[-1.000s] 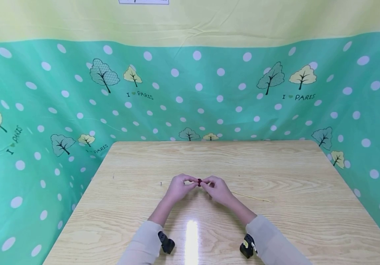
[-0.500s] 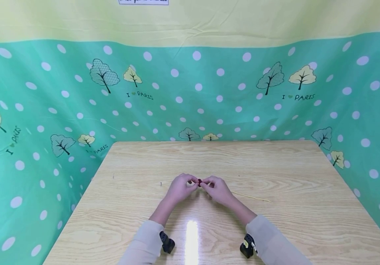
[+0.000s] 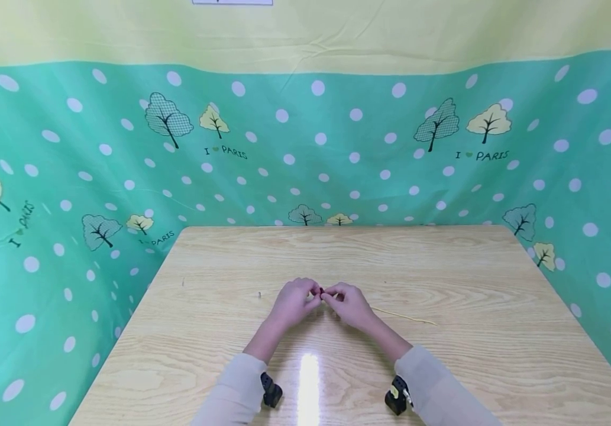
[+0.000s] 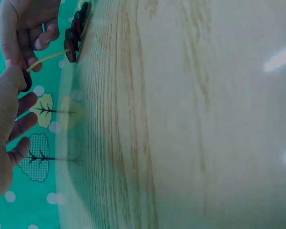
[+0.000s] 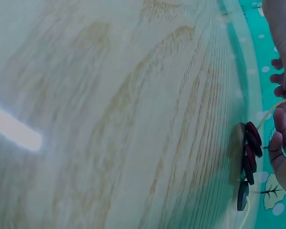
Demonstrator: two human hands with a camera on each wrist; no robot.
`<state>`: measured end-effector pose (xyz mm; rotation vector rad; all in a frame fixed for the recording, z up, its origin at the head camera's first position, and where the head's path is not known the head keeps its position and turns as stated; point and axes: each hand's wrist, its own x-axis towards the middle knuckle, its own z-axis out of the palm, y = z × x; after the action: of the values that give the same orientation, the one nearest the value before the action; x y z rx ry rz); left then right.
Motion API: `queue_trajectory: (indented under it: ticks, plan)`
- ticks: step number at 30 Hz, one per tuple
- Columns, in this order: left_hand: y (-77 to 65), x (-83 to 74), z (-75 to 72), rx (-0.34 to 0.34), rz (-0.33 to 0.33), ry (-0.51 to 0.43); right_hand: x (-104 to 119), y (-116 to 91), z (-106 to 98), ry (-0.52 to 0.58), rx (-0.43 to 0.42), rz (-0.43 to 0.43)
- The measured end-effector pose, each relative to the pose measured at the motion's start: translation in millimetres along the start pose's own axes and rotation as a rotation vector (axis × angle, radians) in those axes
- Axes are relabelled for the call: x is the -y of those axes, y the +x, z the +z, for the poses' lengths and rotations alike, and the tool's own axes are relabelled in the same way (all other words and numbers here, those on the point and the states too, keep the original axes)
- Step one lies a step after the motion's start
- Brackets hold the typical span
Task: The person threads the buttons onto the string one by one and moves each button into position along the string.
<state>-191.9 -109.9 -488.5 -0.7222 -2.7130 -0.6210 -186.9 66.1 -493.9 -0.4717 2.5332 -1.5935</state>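
Near the table's middle, my left hand (image 3: 293,300) pinches a dark red, flat round bead (image 4: 26,80) between thumb and fingertips. Right against it, my right hand (image 3: 349,305) pinches the yellow cord (image 4: 50,57) close to the bead; the exact fingertip contact is partly hidden. From there the cord runs down to several dark red and blackish flat beads (image 5: 250,148) strung together on the tabletop, under my right hand. In the head view these strung beads are hidden behind the hand, and the cord's tail lies out to the right.
The wooden table (image 3: 443,260) reflects a bright strip of light near its front. A green dotted curtain (image 3: 337,154) hangs behind and at both sides. Black wrist cameras (image 3: 271,390) sit on both light sleeves. A tiny dark mark (image 3: 259,294) shows left of the hands.
My left hand has shifted slightly right, its fingers closer to the right hand, and they now cover more of the bead. The right hand and the cord's tail have hardly moved.
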Motion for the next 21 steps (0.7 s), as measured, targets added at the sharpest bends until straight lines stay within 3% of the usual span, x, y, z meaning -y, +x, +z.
queue_trajectory:
  ticks: [5, 15, 21]
  plan:
    - [0.0, 0.8, 4.1, -0.014, 0.014, 0.052, 0.1, 1.0, 1.1, 0.004, -0.009, 0.003]
    - [-0.7, -1.8, 0.6, 0.04, -0.088, -0.065, 3.3, 3.1, -1.9, 0.068, -0.013, 0.012]
    - [-2.0, -0.8, 1.1, 0.05, -0.108, -0.11, 0.7, 3.0, -2.8, 0.083, 0.006, 0.015]
